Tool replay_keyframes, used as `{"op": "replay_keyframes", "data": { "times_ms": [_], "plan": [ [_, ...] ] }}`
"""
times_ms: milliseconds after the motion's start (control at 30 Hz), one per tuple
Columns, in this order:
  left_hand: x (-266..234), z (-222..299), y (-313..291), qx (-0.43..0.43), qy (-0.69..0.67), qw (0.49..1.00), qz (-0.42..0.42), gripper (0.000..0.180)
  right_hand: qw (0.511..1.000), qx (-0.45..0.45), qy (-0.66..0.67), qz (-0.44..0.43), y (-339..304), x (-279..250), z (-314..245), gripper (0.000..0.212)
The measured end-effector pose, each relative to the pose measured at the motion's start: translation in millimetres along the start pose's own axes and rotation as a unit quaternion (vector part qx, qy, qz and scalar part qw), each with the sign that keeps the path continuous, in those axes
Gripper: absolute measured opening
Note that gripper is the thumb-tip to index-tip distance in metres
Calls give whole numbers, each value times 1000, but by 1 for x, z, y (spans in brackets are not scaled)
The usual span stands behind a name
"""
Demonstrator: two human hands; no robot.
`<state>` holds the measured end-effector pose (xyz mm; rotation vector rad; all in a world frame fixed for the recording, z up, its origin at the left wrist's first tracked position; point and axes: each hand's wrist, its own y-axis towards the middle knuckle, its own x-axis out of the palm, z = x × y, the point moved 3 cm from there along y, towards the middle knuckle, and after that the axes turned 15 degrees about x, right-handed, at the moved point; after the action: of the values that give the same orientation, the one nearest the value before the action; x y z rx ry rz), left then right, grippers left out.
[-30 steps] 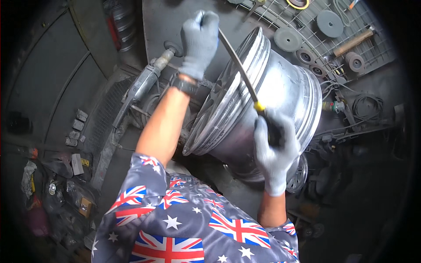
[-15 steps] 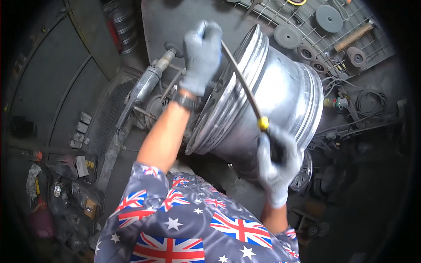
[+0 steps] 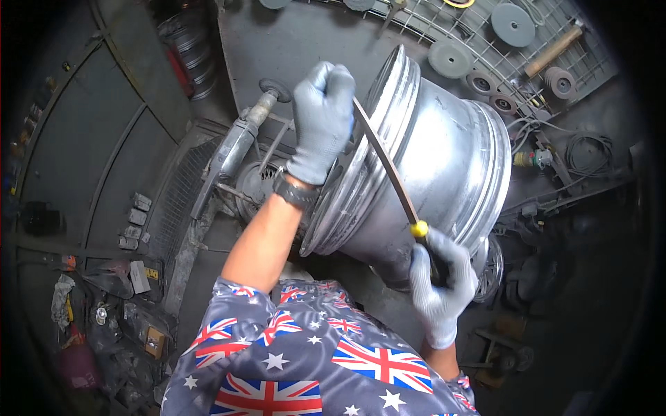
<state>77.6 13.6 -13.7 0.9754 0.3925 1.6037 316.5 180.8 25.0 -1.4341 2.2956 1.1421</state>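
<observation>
the grey metal workbench (image 3: 291,48) carries the silver wheel rim (image 3: 444,159) and an angle grinder (image 3: 236,145).

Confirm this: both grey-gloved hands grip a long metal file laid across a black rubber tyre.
Wrong on one count: the head view shows the long metal file laid across a bare silver metal wheel rim, not a tyre. The left hand and right hand do grip it, both grey-gloved.

Left hand (image 3: 322,121), gloved, raised with fingers closed and forearm bare; right hand (image 3: 442,284), gloved, lower, fist clenched, thumb upward.
</observation>
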Motion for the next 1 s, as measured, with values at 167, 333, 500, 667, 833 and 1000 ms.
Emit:
{"op": "replay_keyframes", "data": {
  "times_ms": [167, 333, 500, 667, 833, 1000],
  "plan": [
    [-12, -20, 46, 15, 55, 998, 21, 34, 1000, -6, -1, 10, 53, 25, -6, 19],
    [-10, -6, 39, -41, 23, 998, 46, 34, 999, -30, 40, 5, 47, 26, -5, 19],
    [-3, -1, 3, 23, -12, 1000, -16, 33, 1000, 5, -5, 9, 5, 1, -3, 24],
    [-17, -17, 65, -18, 43, 998, 47, 33, 998, -40, 38, -3, 79, 43, -17, 22],
    [-6, 4, 17, 12, 35, 999, 1, 35, 1000, -17, 13, 20, 15, 15, 3, 24],
    [-13, -14, 22, 35, 0, 999, -8, 36, 999, -25, 3, 21, 25, 14, -1, 23]
  ]
}}
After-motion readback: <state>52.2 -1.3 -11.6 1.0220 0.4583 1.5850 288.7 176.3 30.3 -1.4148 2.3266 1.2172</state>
